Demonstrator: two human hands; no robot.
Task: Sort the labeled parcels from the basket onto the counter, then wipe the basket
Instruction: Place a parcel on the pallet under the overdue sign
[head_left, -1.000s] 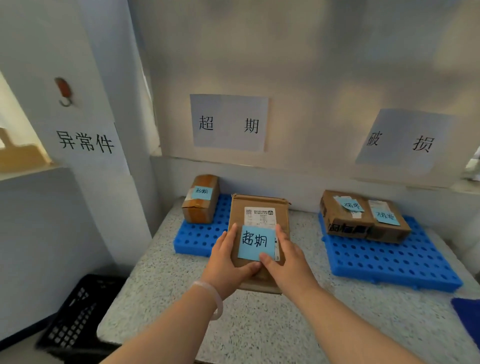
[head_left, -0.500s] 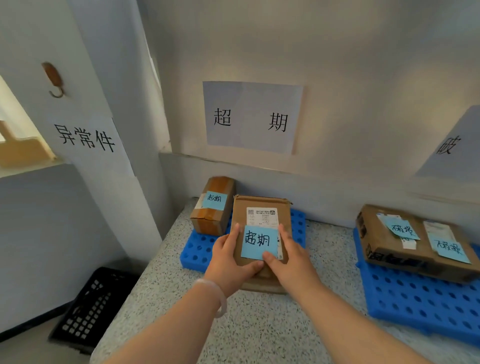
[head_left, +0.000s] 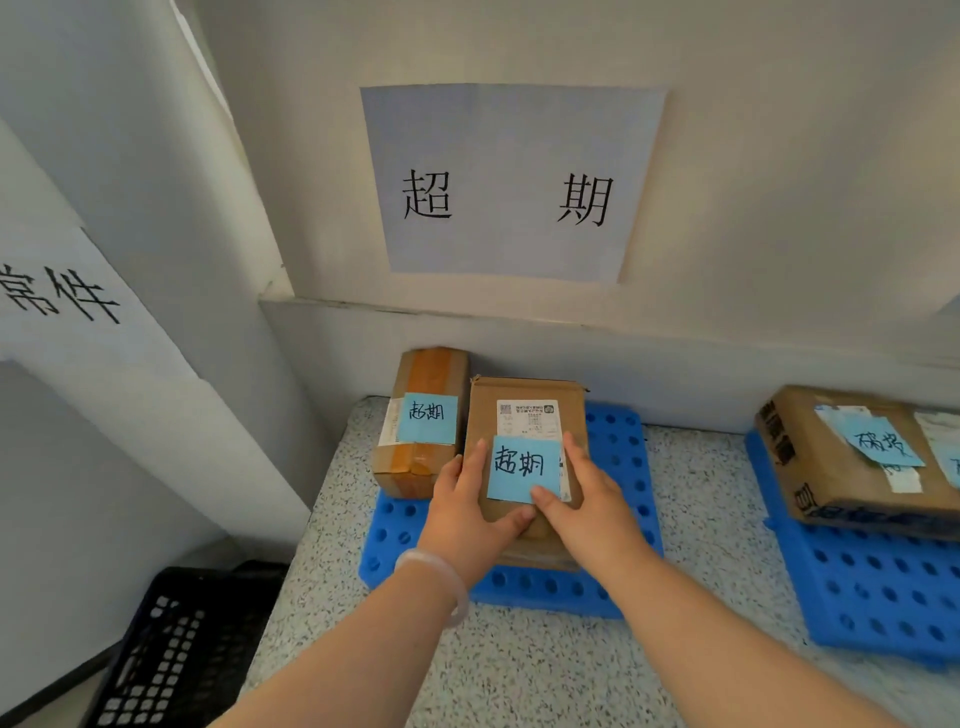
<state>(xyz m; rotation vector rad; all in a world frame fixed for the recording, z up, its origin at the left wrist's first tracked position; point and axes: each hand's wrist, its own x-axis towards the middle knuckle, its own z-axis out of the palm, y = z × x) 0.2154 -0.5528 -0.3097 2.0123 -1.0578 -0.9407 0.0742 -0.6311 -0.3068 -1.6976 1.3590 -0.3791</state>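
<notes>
Over the blue mat (head_left: 618, 467), parcel (head_left: 524, 415) pinched between both hands' grip, seemingly touching down.

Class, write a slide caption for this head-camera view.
Both hands, left and right, set a labeled parcel on the blue mat beside another parcel.
</notes>
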